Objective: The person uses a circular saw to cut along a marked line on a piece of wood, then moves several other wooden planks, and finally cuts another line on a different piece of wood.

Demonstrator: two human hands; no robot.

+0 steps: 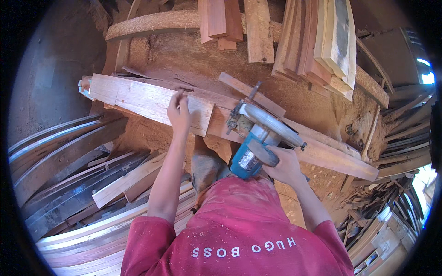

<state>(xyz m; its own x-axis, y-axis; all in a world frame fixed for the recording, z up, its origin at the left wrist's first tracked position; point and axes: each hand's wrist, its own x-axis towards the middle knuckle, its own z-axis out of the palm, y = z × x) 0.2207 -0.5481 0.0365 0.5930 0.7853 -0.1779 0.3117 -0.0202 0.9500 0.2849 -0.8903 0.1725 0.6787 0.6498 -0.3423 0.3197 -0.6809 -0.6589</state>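
Observation:
My right hand (284,165) is wrapped round the rear handle of a teal circular saw (245,156). The saw has a silver blade guard and rests over a long reddish plank (334,155). My left hand (178,110) is over a pale, wide board (142,100) that lies left of the saw. Its fingers are curled together near the board's far edge; what they pinch, if anything, is too small to make out. A narrow wood strip (230,84) lies slantwise beyond the saw, partly hidden by it.
Stacked boards (299,50) stick out toward me at the far side, over a curved beam (156,24). Long planks (87,248) and curved timbers (69,161) pile up at near left. Scrap wood (368,211) lies at right. Sawdust covers the ground (322,108).

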